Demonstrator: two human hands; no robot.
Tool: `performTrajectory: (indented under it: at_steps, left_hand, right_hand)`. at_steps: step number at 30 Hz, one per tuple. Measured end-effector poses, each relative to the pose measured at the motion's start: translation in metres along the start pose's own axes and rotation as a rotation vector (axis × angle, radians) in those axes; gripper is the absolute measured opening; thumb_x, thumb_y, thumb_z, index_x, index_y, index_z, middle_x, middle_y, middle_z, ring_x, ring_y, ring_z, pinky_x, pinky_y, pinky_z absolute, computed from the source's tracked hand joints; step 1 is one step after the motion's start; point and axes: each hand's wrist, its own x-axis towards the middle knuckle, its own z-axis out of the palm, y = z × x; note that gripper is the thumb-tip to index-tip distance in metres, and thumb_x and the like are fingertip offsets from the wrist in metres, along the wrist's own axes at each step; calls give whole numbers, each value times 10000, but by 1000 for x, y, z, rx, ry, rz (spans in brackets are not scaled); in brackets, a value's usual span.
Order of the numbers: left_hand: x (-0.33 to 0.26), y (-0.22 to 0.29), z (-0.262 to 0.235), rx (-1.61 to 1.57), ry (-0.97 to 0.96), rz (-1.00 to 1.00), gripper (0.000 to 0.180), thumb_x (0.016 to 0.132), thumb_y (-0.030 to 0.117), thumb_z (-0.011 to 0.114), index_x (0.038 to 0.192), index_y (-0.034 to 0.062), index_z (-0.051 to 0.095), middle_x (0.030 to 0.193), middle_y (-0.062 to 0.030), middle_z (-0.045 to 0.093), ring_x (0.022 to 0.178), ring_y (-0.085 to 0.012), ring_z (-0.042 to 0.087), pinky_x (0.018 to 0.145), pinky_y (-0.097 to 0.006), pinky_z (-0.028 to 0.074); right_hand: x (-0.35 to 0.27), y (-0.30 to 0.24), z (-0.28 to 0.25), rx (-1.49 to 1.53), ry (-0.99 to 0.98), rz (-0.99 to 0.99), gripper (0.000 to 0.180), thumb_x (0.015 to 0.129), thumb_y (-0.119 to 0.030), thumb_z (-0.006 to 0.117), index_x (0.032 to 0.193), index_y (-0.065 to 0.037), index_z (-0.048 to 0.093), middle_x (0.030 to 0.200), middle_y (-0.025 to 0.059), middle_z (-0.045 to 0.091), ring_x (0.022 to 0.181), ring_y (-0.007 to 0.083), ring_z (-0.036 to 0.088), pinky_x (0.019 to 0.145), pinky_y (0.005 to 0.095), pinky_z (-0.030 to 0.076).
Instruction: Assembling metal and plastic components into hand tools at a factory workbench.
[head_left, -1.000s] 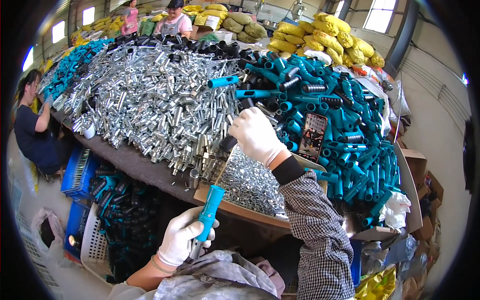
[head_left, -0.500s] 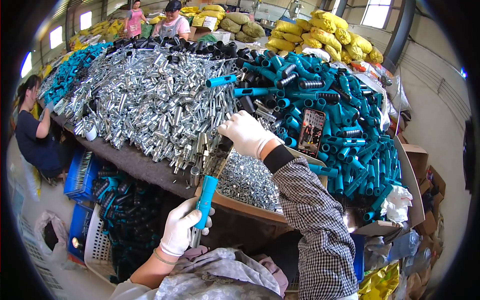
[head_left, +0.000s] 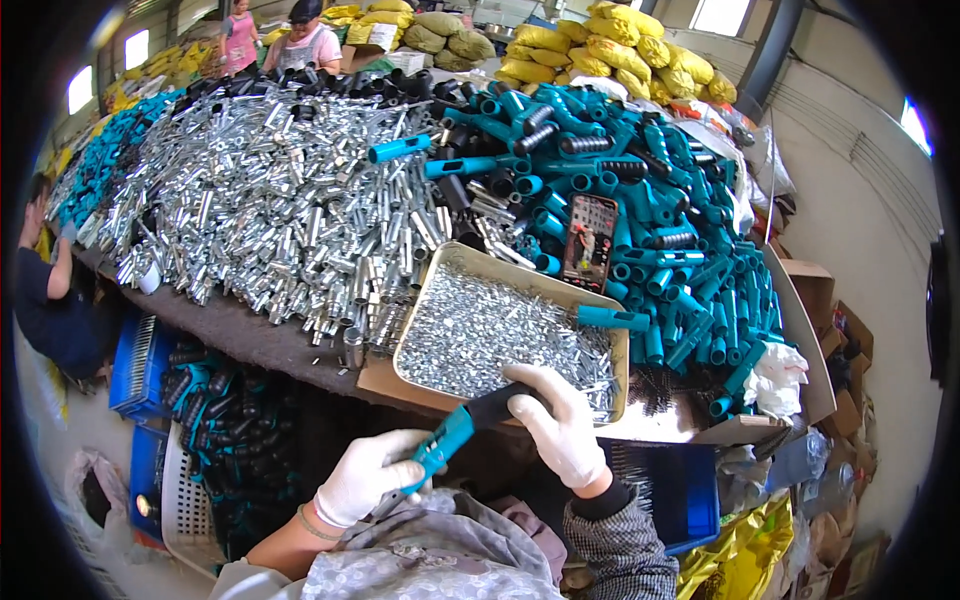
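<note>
In front of my body, a teal slotted tube (head_left: 443,446) slants up to the right, and my left hand (head_left: 362,482) is closed around its lower part. A black sleeve (head_left: 494,404) sits at the tube's upper end. My right hand (head_left: 562,428) has its fingers on that sleeve, thumb and forefinger on either side. Both hands wear white gloves. Just beyond them stands a cream tray (head_left: 402,362) of small silvery metal pieces. How far the sleeve reaches over the tube cannot be made out.
A heap of silvery metal parts (head_left: 270,200) covers the table's left, teal tubes (head_left: 690,280) its right. A phone (head_left: 590,243) leans behind the tray; one teal tube (head_left: 612,318) crosses its rim. Below are a white basket (head_left: 190,500) and a blue bin (head_left: 690,500). People work left and behind.
My right hand has come back from the metal heap to the tube, now with a black sleeve at the tube's end. My left hand has tilted the tube to the right.
</note>
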Motion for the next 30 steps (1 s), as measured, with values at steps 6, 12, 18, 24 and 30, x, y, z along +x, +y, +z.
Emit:
performTrajectory:
  at_steps: [6, 12, 18, 24, 30]
  left_hand:
    - [6, -16, 20, -133, -194, -242, 603, 957, 233, 678, 1410, -99, 459, 1136, -154, 665, 895, -137, 637, 716, -247, 552]
    - [17, -26, 39, -386, -257, -340, 621, 960, 303, 666, 1362, -126, 468, 1142, -183, 648, 914, -161, 630, 718, -272, 545]
    - [28, -10, 72, 134, -194, -152, 535, 943, 293, 701, 1284, -80, 525, 960, -93, 631, 768, -119, 599, 680, -228, 484]
    - [37, -41, 80, 441, -190, 25, 795, 730, 487, 845, 1248, -25, 529, 1048, -67, 633, 968, -117, 594, 845, -275, 510]
    - [50, -38, 92, 398, -219, -38, 1182, 628, 401, 934, 1516, -1, 265, 917, -67, 627, 785, -97, 554, 688, -255, 461]
  right_hand:
    - [-46, 23, -5, 42, 67, -153, 476, 813, 80, 568, 1282, 18, 617, 1265, 182, 648, 1198, 319, 614, 1036, 363, 462]
    - [-81, 29, 10, 166, 55, -133, 558, 783, 134, 476, 1325, 32, 565, 1335, 217, 594, 1206, 314, 607, 1060, 394, 456]
    - [-111, 39, 26, 154, 274, -213, 505, 864, -136, 673, 1313, -1, 485, 1338, 266, 514, 1192, 379, 573, 993, 447, 484]
    - [-120, 24, 16, 122, 269, -150, 219, 725, -182, 709, 886, -47, 648, 1002, 146, 628, 921, 336, 591, 960, 439, 457]
    - [-132, 22, 5, 68, 313, -187, 202, 768, -199, 685, 917, -63, 673, 1020, 146, 610, 931, 341, 576, 879, 444, 460]
